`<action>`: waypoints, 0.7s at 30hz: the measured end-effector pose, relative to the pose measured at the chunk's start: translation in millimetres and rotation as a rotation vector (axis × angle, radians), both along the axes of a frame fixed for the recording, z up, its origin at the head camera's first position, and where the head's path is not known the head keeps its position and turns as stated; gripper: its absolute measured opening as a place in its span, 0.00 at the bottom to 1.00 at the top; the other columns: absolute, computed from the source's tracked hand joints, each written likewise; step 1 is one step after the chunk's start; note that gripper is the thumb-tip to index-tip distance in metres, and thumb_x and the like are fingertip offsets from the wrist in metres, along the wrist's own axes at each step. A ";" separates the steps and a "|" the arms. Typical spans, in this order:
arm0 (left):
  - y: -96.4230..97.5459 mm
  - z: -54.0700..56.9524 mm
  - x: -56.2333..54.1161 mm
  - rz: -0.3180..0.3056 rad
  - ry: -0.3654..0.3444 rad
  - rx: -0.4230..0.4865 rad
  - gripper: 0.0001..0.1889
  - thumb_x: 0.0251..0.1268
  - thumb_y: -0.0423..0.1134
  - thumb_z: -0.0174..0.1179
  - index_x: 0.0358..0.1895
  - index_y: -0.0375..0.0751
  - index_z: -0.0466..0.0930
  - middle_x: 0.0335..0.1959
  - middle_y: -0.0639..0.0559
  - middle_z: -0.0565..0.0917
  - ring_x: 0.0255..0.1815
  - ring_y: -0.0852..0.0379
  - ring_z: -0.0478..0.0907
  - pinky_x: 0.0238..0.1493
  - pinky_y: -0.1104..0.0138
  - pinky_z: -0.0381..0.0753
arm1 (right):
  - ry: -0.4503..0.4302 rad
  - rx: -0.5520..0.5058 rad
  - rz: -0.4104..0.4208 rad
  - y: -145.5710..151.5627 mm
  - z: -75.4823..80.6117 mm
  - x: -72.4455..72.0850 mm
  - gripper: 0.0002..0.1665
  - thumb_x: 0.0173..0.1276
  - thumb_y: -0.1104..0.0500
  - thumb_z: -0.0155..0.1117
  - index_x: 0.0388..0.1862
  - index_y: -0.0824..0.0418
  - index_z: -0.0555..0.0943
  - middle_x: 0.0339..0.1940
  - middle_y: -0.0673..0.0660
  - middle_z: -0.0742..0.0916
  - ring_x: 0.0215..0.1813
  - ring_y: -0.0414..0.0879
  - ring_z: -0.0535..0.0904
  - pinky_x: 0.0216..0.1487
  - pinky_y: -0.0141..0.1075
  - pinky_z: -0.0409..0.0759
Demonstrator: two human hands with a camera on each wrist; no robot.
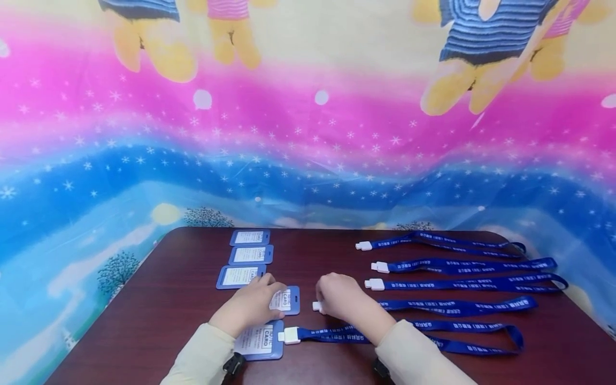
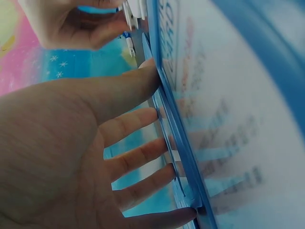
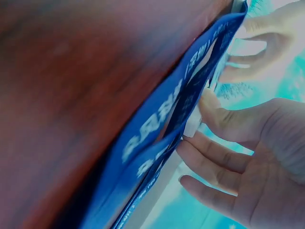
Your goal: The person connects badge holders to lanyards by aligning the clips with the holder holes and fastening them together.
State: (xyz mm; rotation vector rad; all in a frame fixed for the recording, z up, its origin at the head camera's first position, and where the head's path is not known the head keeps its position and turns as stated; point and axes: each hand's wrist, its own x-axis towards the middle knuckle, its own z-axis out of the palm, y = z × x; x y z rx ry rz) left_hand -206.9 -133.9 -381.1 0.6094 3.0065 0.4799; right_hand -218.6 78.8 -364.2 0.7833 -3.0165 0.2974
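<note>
Reddish-brown bench (image 1: 313, 248), five blue straps (image 1: 471, 285) on its right half; right sleeve (image 1: 423, 355) crosses over the nearest strap (image 1: 462, 325), so a swing of the arm could drag it askew. Left hand (image 1: 257, 302): grip appears to hold a blue-framed card (image 1: 292, 300) by its edges, just beyond the nearest card (image 1: 269, 350). Right hand (image 1: 341, 294): grip narrow, pinching a white clip (image 1: 316, 306), near the held card but apart. Likely faults: card slipping, from the edge-only hold; clip missing the slot (image 1: 297, 298), from a skewed approach.
</note>
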 end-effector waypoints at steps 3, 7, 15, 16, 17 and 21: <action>0.9 0.7 0.5 0.009 -0.013 0.005 0.28 0.54 0.46 0.74 0.60 0.44 0.81 0.50 0.47 0.76 0.48 0.48 0.72 0.53 0.50 0.77 | 0.050 0.036 0.022 -9.7 -1.6 -2.5 0.09 0.56 0.60 0.77 0.21 0.55 0.84 0.20 0.47 0.81 0.24 0.39 0.75 0.31 0.34 0.80; 1.8 1.4 1.5 0.009 -0.018 0.003 0.28 0.55 0.46 0.74 0.59 0.43 0.81 0.50 0.47 0.76 0.48 0.48 0.72 0.53 0.50 0.78 | 0.077 0.063 0.030 -19.3 -3.4 -5.8 0.08 0.57 0.60 0.77 0.22 0.55 0.85 0.19 0.47 0.80 0.24 0.40 0.75 0.30 0.33 0.80; 3.8 0.4 2.0 -0.002 -0.022 0.023 0.27 0.55 0.45 0.75 0.58 0.41 0.81 0.48 0.48 0.75 0.46 0.50 0.70 0.51 0.51 0.77 | 0.174 0.130 0.042 -29.9 -5.7 -7.6 0.04 0.60 0.58 0.75 0.31 0.58 0.89 0.22 0.51 0.84 0.26 0.42 0.79 0.33 0.34 0.83; 4.0 0.3 1.8 -0.002 -0.023 0.030 0.26 0.55 0.44 0.75 0.58 0.41 0.82 0.47 0.48 0.75 0.46 0.50 0.69 0.51 0.52 0.77 | 0.192 0.141 0.045 -30.4 -6.3 -8.1 0.05 0.60 0.58 0.75 0.32 0.58 0.89 0.23 0.51 0.84 0.27 0.42 0.79 0.33 0.34 0.83; 4.2 0.4 1.6 -0.001 -0.021 0.038 0.26 0.54 0.44 0.75 0.57 0.41 0.82 0.46 0.48 0.75 0.46 0.50 0.69 0.50 0.52 0.77 | 0.213 0.150 0.048 -30.9 -7.1 -8.6 0.05 0.60 0.58 0.75 0.32 0.58 0.89 0.23 0.51 0.84 0.27 0.42 0.80 0.33 0.34 0.83; 4.9 -0.2 2.0 0.010 -0.015 0.064 0.26 0.53 0.42 0.75 0.57 0.40 0.82 0.46 0.47 0.75 0.47 0.47 0.69 0.50 0.53 0.78 | 0.251 0.115 0.079 -33.2 -10.0 -10.2 0.05 0.61 0.57 0.74 0.32 0.58 0.89 0.24 0.51 0.84 0.29 0.42 0.81 0.35 0.33 0.83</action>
